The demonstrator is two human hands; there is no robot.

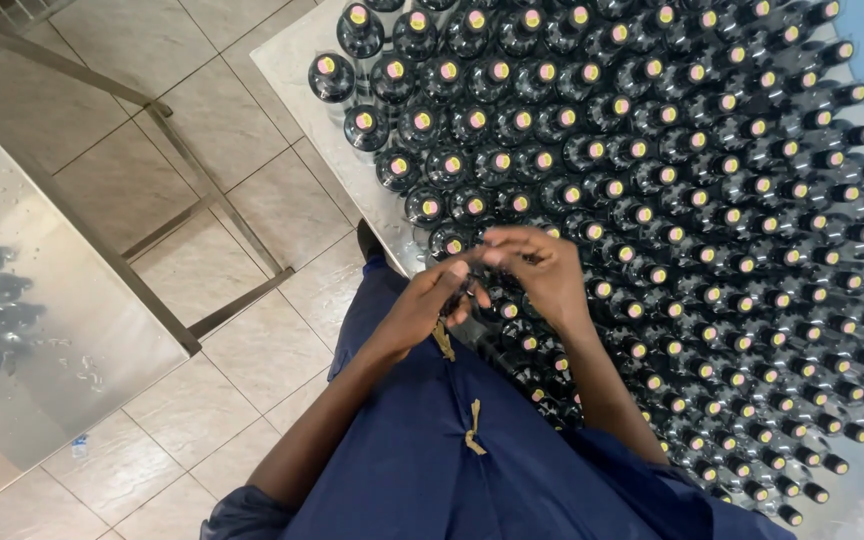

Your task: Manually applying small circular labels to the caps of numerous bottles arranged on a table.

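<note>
My left hand (425, 303) and my right hand (540, 268) meet in front of me at the near edge of a metal table (297, 62). Between their fingertips they pinch a small dark piece (472, 276), too small to identify. Just under and beyond the hands stand many dark glass bottles (672, 180) with yellow-and-pink round tops, packed upright in tight rows across the whole table. The nearest bottle tops are right below my fingers.
A second shiny metal table (32, 330) with water drops lies to my left, with a metal frame (202, 190) beyond it. Beige floor tiles (252, 350) run between the two tables. My blue garment with tan ties (472, 430) fills the lower view.
</note>
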